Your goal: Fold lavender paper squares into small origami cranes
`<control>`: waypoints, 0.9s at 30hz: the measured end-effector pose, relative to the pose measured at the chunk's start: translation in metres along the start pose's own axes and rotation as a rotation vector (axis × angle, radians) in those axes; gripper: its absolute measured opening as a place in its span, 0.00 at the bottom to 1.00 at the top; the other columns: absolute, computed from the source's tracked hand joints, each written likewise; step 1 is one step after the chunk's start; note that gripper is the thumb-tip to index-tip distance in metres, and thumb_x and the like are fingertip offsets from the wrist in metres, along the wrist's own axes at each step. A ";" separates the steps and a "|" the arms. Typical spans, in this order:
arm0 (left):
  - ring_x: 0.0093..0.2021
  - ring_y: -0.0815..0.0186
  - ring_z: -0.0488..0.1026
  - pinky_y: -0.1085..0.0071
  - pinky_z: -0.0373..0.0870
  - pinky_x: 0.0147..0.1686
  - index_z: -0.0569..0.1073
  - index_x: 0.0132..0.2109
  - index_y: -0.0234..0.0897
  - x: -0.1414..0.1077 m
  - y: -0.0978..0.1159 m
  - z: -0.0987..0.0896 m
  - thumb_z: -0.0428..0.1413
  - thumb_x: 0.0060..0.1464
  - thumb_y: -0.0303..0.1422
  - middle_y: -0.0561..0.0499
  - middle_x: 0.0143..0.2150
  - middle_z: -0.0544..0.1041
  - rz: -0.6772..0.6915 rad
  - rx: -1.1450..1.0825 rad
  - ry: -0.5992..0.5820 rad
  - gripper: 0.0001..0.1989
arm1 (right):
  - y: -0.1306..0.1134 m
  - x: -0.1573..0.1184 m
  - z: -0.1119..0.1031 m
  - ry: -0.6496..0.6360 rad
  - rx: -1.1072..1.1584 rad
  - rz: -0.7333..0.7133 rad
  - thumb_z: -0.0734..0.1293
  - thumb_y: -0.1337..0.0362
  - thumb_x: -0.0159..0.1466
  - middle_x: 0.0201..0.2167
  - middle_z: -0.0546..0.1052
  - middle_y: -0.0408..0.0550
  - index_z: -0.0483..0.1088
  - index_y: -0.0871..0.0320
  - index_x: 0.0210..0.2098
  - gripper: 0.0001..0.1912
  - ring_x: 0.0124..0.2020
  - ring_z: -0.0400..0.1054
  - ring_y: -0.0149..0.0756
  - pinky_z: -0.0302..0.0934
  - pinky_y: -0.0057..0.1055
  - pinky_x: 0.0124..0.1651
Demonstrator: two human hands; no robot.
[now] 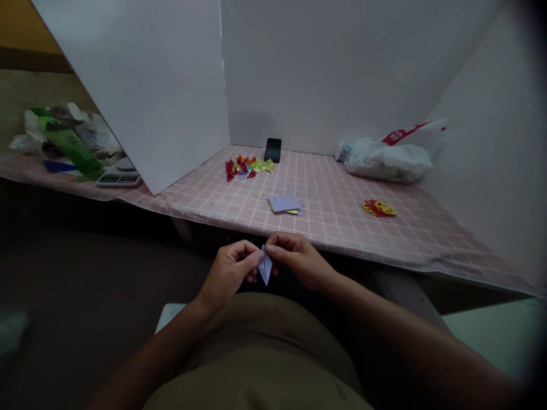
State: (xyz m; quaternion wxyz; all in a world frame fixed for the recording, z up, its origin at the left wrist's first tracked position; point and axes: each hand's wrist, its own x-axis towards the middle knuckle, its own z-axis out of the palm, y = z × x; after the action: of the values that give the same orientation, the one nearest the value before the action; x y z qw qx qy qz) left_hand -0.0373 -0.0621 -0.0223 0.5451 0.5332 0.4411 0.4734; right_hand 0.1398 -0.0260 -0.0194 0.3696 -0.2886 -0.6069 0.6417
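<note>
A small folded piece of lilac paper (pixel 265 270), kite-shaped with its long point downward, is held between both hands in front of the table's edge. My left hand (pixel 233 267) pinches its upper left side between thumb and fingers. On the other side, my right hand (pixel 297 256) pinches the paper near its top tip. Beyond the hands, a stack of square paper sheets (pixel 285 204), lilac on top with yellow below, lies near the table's front edge. Farther back sits a pile of small folded paper pieces (pixel 247 166) in red, orange, yellow and blue.
On the pink checked table (pixel 325 228) are a black phone (pixel 273 150), red and yellow cut-out shapes (pixel 379 208) and a white plastic bag (pixel 388 162). White panels enclose it. A green bottle (pixel 68 142) and a scale (pixel 119 180) are at far left.
</note>
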 end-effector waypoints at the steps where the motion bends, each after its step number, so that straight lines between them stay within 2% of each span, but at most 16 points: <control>1: 0.21 0.75 0.63 0.77 0.62 0.22 0.74 0.30 0.34 0.000 0.000 0.000 0.61 0.56 0.38 0.56 0.22 0.71 -0.001 -0.001 -0.006 0.12 | 0.000 0.000 0.000 -0.001 0.013 0.008 0.71 0.55 0.62 0.22 0.72 0.39 0.69 0.59 0.29 0.14 0.22 0.65 0.27 0.59 0.26 0.28; 6: 0.21 0.74 0.63 0.77 0.62 0.22 0.74 0.30 0.34 -0.001 0.000 0.001 0.61 0.55 0.38 0.56 0.22 0.71 0.000 -0.012 -0.016 0.11 | 0.001 0.001 0.000 0.002 0.000 0.024 0.71 0.55 0.61 0.22 0.72 0.40 0.69 0.59 0.29 0.14 0.22 0.65 0.27 0.59 0.26 0.28; 10: 0.21 0.74 0.63 0.77 0.61 0.22 0.74 0.30 0.34 0.001 -0.001 0.001 0.62 0.54 0.38 0.56 0.21 0.70 0.001 -0.004 -0.016 0.12 | 0.001 -0.001 0.004 0.048 -0.104 -0.004 0.69 0.56 0.62 0.22 0.69 0.39 0.67 0.58 0.29 0.13 0.22 0.63 0.27 0.57 0.26 0.27; 15: 0.22 0.74 0.66 0.77 0.63 0.24 0.75 0.31 0.34 0.001 -0.005 0.000 0.59 0.59 0.40 0.56 0.22 0.70 0.013 -0.049 -0.031 0.13 | -0.002 -0.003 0.009 0.152 -0.293 -0.117 0.64 0.58 0.66 0.22 0.67 0.39 0.65 0.57 0.29 0.12 0.23 0.59 0.27 0.54 0.27 0.27; 19: 0.22 0.74 0.67 0.76 0.64 0.25 0.74 0.30 0.34 0.000 -0.005 0.001 0.60 0.57 0.40 0.55 0.23 0.72 -0.021 -0.074 -0.062 0.13 | 0.000 -0.004 0.009 0.206 -0.377 -0.174 0.63 0.59 0.66 0.22 0.65 0.38 0.63 0.57 0.29 0.11 0.23 0.58 0.27 0.54 0.27 0.26; 27: 0.21 0.74 0.65 0.76 0.63 0.24 0.73 0.29 0.34 0.001 -0.004 0.003 0.61 0.56 0.39 0.56 0.21 0.70 0.004 -0.001 -0.008 0.13 | 0.004 -0.004 0.010 0.092 -0.216 -0.015 0.63 0.54 0.68 0.18 0.66 0.37 0.64 0.56 0.32 0.14 0.17 0.58 0.26 0.51 0.24 0.20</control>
State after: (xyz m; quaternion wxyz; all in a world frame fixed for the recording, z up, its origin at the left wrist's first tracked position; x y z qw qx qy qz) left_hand -0.0342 -0.0617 -0.0259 0.5459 0.5359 0.4375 0.4726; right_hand 0.1331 -0.0349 -0.0224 0.3686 -0.3515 -0.6569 0.5560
